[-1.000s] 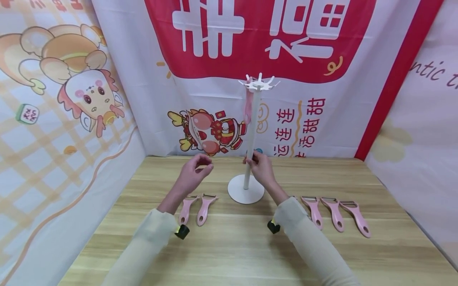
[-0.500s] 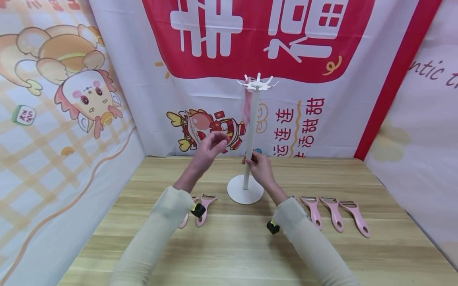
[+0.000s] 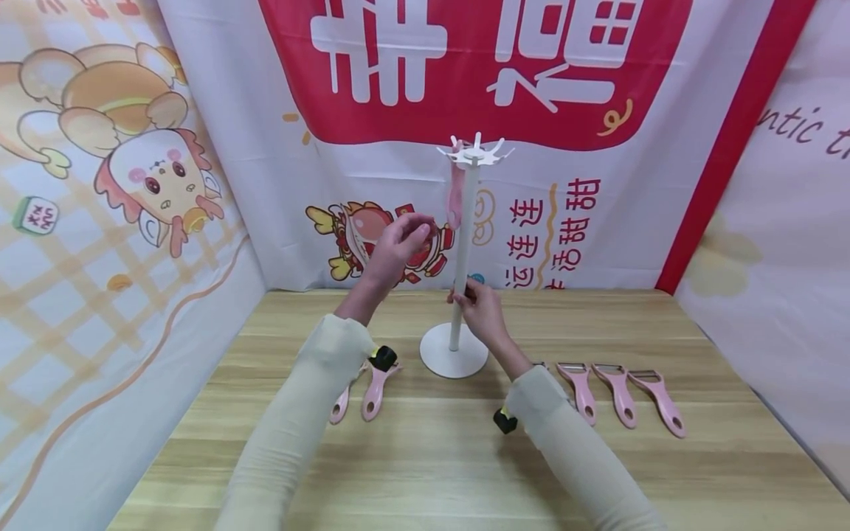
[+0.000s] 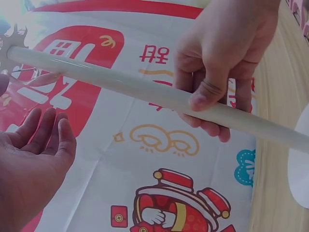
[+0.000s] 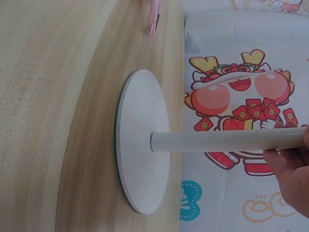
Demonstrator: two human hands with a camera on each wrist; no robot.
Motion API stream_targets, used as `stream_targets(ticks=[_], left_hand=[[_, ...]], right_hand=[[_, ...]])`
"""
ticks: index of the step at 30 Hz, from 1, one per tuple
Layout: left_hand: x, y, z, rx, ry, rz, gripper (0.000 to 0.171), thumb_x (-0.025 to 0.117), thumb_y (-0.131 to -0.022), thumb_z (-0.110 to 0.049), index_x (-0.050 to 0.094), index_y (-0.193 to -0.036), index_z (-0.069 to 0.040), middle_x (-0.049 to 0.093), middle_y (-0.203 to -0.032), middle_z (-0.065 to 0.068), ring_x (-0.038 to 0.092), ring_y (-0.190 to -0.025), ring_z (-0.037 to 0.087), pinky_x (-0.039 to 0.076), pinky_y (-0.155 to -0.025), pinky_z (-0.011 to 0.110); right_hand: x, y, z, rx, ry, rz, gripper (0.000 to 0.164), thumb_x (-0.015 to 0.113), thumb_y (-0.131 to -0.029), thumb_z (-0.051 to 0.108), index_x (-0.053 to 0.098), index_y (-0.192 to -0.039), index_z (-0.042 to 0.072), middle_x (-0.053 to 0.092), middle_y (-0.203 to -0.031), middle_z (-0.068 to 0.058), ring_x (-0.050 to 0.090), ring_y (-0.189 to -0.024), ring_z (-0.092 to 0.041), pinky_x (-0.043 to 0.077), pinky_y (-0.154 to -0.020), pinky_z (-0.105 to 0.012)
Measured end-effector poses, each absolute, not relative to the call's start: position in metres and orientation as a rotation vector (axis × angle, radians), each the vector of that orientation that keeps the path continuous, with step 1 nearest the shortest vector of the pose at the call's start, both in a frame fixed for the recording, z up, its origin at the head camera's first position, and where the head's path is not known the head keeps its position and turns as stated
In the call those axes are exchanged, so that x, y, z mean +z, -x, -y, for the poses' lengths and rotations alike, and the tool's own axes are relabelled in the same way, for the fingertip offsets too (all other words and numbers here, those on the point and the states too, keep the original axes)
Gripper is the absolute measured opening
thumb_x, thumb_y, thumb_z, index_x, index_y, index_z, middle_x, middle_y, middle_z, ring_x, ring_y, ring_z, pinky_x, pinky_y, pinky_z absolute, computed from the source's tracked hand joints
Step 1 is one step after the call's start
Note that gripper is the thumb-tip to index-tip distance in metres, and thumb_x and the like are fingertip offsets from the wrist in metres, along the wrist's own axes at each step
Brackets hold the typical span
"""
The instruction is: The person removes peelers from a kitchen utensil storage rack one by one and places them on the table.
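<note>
A white stand with a round base (image 3: 454, 351) and a ring of hooks (image 3: 475, 155) on top stands on the wooden table. My right hand (image 3: 484, 313) grips its pole (image 4: 130, 89), thumb on one side and fingers behind. From a hook at the top hangs a pink peeler (image 3: 455, 195), left of the pole. Just left of and below this peeler is my left hand (image 3: 398, 247), raised, with loosely bent fingers and nothing held. In the left wrist view its fingertips (image 4: 66, 126) point up towards the hooks, apart from the pole.
Two pink peelers (image 3: 375, 394) lie left of the base, one partly behind the left sleeve. To the right lies a row of several more peelers (image 3: 617, 394), one of them mostly covered by the right sleeve. Printed cloth (image 3: 598, 243) hangs behind the table.
My left hand has risen from over the table and moved right and up to near the hanging peeler. The right hand keeps its hold on the pole.
</note>
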State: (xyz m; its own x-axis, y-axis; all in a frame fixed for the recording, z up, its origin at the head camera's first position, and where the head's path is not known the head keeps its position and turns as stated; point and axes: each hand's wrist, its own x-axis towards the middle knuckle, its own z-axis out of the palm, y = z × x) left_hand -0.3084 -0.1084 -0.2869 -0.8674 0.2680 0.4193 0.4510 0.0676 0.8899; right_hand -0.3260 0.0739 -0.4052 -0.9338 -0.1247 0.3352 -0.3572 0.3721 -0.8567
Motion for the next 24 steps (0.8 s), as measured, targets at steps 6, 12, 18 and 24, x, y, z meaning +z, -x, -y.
stream_targets(ticks=[6,12,18,24], left_hand=[[-0.278,0.316,0.098,-1.995,0.846,2.156,0.051,0.044,-0.106,-0.030,0.040,-0.147,0.000,0.051,-0.143,0.017,0.051,-0.133,0.026,0.040,-0.117,0.046],[-0.269,0.324,0.087,-2.149,0.942,2.076,0.049,0.034,-0.108,-0.033,0.041,-0.148,-0.005,0.048,-0.148,0.013,0.048,-0.136,0.024,0.039,-0.118,0.043],[-0.261,0.331,0.077,-2.324,0.930,1.999,0.051,0.025,-0.110,-0.034,0.043,-0.146,-0.002,0.050,-0.142,0.014,0.049,-0.132,0.022,0.034,-0.121,0.044],[-0.255,0.339,0.065,-2.463,0.907,1.912,0.043,0.022,-0.110,-0.034,0.054,-0.100,-0.006,0.054,-0.104,0.004,0.050,-0.101,0.016,0.042,-0.101,0.034]], right_hand=[[-0.406,0.327,-0.074,1.590,-0.442,2.403,0.015,0.060,-0.098,0.006,0.066,-0.109,-0.001,0.072,-0.100,-0.014,0.070,-0.104,-0.029,0.055,-0.100,-0.044],[-0.406,0.328,-0.075,1.591,-0.441,2.393,0.013,0.061,-0.097,0.005,0.066,-0.108,0.000,0.072,-0.100,-0.014,0.070,-0.103,-0.028,0.056,-0.099,-0.043],[-0.405,0.327,-0.075,1.599,-0.442,2.392,0.015,0.060,-0.098,0.005,0.066,-0.109,-0.001,0.072,-0.101,-0.014,0.070,-0.103,-0.028,0.055,-0.100,-0.043],[-0.407,0.327,-0.076,1.591,-0.451,2.390,0.013,0.061,-0.098,0.006,0.066,-0.108,0.001,0.072,-0.100,-0.013,0.070,-0.103,-0.028,0.056,-0.099,-0.043]])
